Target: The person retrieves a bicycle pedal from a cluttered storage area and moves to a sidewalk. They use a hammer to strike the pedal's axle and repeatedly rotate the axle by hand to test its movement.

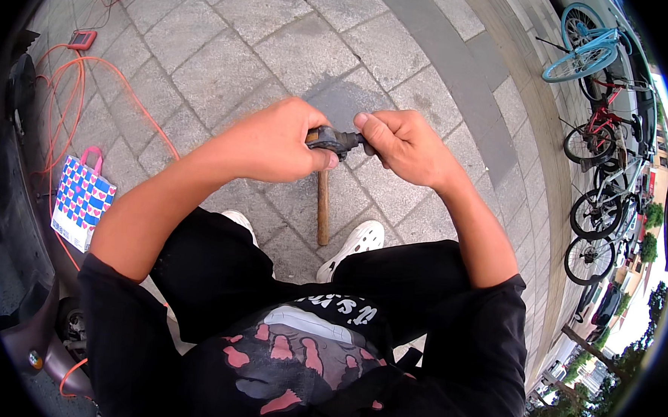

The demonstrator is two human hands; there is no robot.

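Observation:
Between my two hands is a dark, greasy-looking metal part [336, 140], with a rounded body and a narrower stem pointing right. My left hand [281, 141] is closed around the body, and its thumb presses from the near side. On the right, my right hand [407, 143] pinches the end of the stem between thumb and fingers. That tip is hidden by the fingers. Below the part, a wooden handle [322, 212] lies on the paving between my feet. Its far end is covered by the part and my left hand, so the tool's kind does not show.
Orange hose [122, 76] winds over the paving [207, 43] at the left, near a red box-shaped device [82, 40]. A heart-patterned bag [85, 192] stands beside a dark vehicle [21, 268]. White clogs [354, 247] are on my feet. Bicycles [595, 207] line the right.

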